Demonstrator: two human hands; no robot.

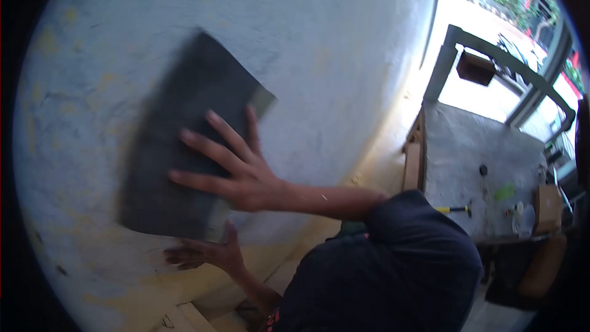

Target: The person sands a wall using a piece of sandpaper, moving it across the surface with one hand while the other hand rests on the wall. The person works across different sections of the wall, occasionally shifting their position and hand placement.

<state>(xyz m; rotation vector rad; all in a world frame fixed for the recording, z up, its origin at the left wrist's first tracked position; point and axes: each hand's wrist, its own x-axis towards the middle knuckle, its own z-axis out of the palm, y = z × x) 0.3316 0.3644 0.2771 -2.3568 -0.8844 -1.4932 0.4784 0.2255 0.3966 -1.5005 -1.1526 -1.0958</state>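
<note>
A dark grey rectangular sheet (178, 104), slightly curved and blurred along its left side, lies over the pale, patchy wall (332, 37). Strips of a paler olive colour show along its right edge. My right hand (236, 169) rests on the sheet's face with fingers spread, its back turned toward me. Just below the sheet's lower edge is my left hand (209, 253), its fingers stretched toward the left and its thumb pointing up beside the sheet's corner. The left fingertips are in shadow against the wall.
At the right stands a grey-topped table (455, 147) with a hammer (455, 209), a cardboard box (547, 209) and a clear plastic container (524, 220) on it. A wooden frame rises at its far end, before a bright opening. Pale boards (184, 320) lie at the wall's foot.
</note>
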